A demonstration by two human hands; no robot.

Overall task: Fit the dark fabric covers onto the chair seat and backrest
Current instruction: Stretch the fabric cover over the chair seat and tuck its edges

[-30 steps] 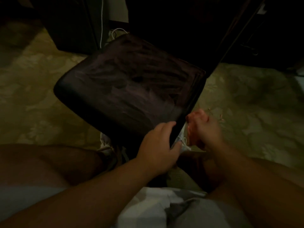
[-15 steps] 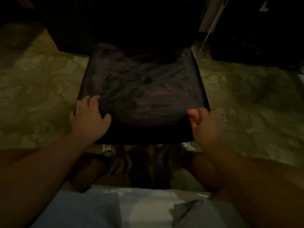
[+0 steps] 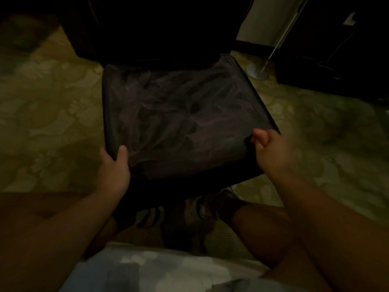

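Between both hands sits the chair seat [image 3: 185,121], with the dark fabric cover [image 3: 181,131] stretched over it, wrinkly with a faint purplish sheen. No containers anywhere that I can spot.

Left hand [image 3: 114,171] grips the near left corner of the seat, thumb lying on top of the fabric and the fingers wrapped under the edge. Right hand [image 3: 271,148] is curled into a fist on the near right corner, pinching the cover there.

Seat is pretty much square, so no real long axis. It's turned a bit, with the near edge slanting up toward the right hand, and its far edge runs into the backrest [image 3: 155,28], which is just a black mass beyond both hands.

Room is really dim. Underneath everything is an olive floral-pattern carpet [image 3: 48,114]. Beyond the right hand there's a white round base with a thin pole [image 3: 273,49], a lamp stand maybe, hard to tell. Below the hands you can see bare knees, sneakers [image 3: 202,205] under the seat's near edge, and a pale shirt.
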